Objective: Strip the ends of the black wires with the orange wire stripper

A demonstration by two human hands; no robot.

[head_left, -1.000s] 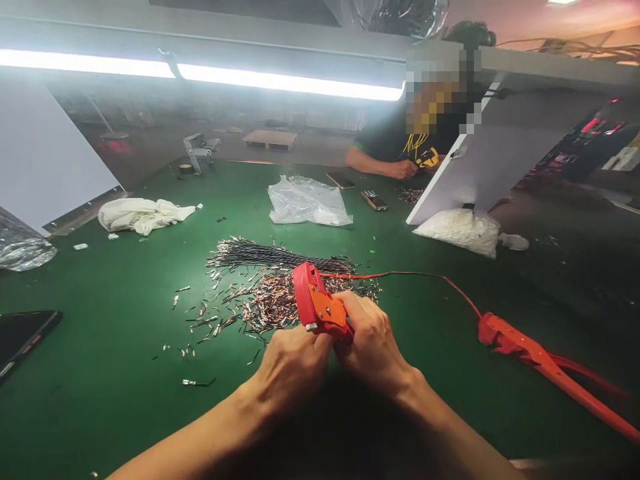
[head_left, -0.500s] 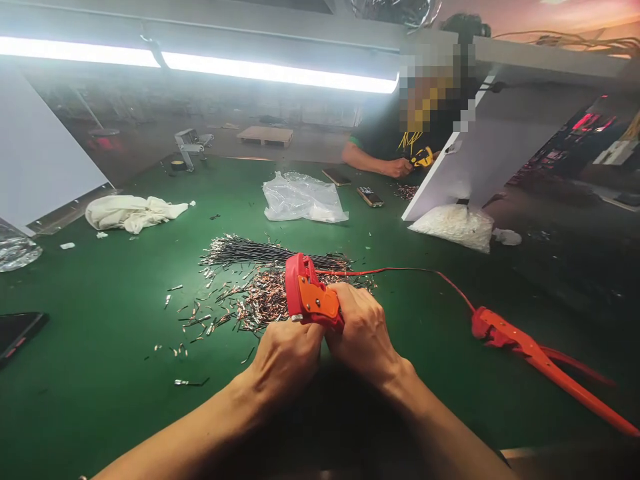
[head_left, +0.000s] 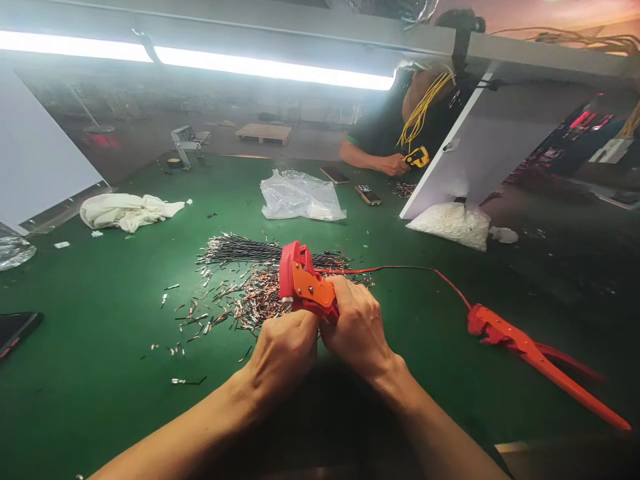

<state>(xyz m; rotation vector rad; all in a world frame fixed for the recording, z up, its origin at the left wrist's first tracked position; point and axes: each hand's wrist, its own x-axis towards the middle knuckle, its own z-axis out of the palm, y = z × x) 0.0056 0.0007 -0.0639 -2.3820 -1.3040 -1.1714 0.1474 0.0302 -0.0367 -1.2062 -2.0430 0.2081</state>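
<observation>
My right hand [head_left: 359, 327] is wrapped round the handle of a red and orange crimping tool [head_left: 303, 287], whose head points up and left. My left hand [head_left: 283, 353] is closed just below the tool's head, fingers pinched at its jaw; what they pinch is hidden. A thin red wire [head_left: 400, 269] runs from behind the tool to the right. Behind the tool lies a pile of small copper terminals [head_left: 255, 300] and a bundle of black wires [head_left: 245, 252] on the green table [head_left: 100, 347].
A second red crimper [head_left: 530, 350] lies at the right. A white cloth [head_left: 125, 210], a clear plastic bag [head_left: 300, 197], a bag of white parts [head_left: 453, 223] and two phones [head_left: 367, 195] lie farther back. A dark phone [head_left: 15, 330] is at left. Another person's hand [head_left: 393, 164] holds a yellow tool opposite.
The view has drifted, shifting everything slightly left and up. Both hands keep their grip on the crimper with almost no relative motion.
</observation>
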